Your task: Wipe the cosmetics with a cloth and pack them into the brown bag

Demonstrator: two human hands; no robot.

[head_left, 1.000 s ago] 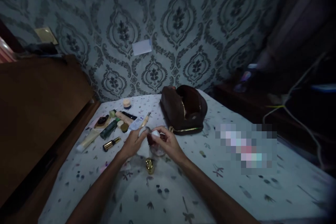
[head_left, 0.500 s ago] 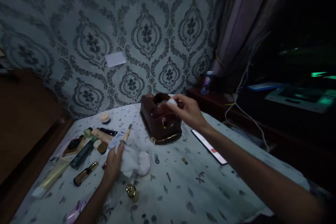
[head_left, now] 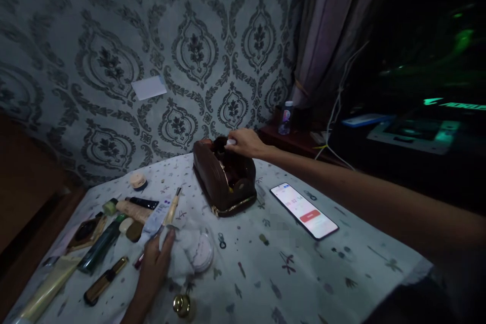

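A brown glossy bag [head_left: 224,177] with gold trim stands open on the patterned tablecloth. At its top rear edge, my right hand [head_left: 246,143] pinches a small white item [head_left: 231,142]; what the item is cannot be made out. Crumpled white tissue [head_left: 180,258] is held in my left hand [head_left: 155,258], among the cosmetics at the left. A brush [head_left: 173,206] lies just beyond those fingers, beside a pale tube [head_left: 156,218]. Right of the tissue is a round, clear-lidded compact [head_left: 204,252].
Tubes, a green bottle [head_left: 100,245], a jar [head_left: 138,181] and a gold-capped bottle [head_left: 181,306] are spread at the left and front. A lit phone [head_left: 304,211] lies right of the bag. Cables hang beyond the table's right side.
My right hand has moved from over the bag's front right to its rear edge, uncovering the opening. The view has turned slightly right, showing the whole phone. My left hand still holds the tissue.
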